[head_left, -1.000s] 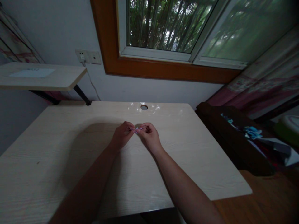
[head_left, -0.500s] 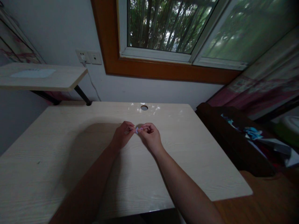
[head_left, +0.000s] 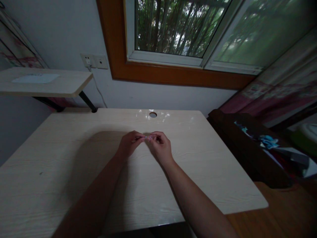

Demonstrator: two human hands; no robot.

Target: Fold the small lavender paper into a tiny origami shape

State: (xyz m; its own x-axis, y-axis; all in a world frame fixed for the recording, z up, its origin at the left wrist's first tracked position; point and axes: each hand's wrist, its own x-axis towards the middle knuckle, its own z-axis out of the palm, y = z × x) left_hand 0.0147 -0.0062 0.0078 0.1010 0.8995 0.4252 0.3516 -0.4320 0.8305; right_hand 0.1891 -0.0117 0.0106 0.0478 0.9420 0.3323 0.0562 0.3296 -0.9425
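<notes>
Over the middle of the tabletop: the left hand (head_left: 129, 145) and right hand (head_left: 160, 147) meet fingertip to fingertip, forearms reaching in from the near edge.

Thing held: a small pale paper piece (head_left: 148, 137), pinkish with a hint of blue, pinched between the two hands just above the tabletop (head_left: 74, 165); too small and dim to tell its fold.

Left fingers: closed around the paper's left end, thumb against forefinger, the other fingers curled under.

Right fingers: closed on the paper's right end in the same pinch, knuckles up, wrist low.

What has changed: a second ago the hands sat slightly higher and a small upright tip of paper showed between them. Now both have sunk a little toward the tabletop and drawn closer, and the paper shows as a thinner, flatter sliver.

What that suggests: the paper appears to be getting pressed or creased tighter between the fingertips, a small working of the fold and not a shift of grip, since neither hand has let go.

Nearby: a round cable hole (head_left: 153, 114) lies beyond the hands toward the wall, well apart from them.

Farther off: a raised side shelf (head_left: 61, 86) at the left, a wall socket (head_left: 94, 61) above it, a window (head_left: 173, 29) ahead, and a dark chair (head_left: 242, 145) with cloth at the right.
</notes>
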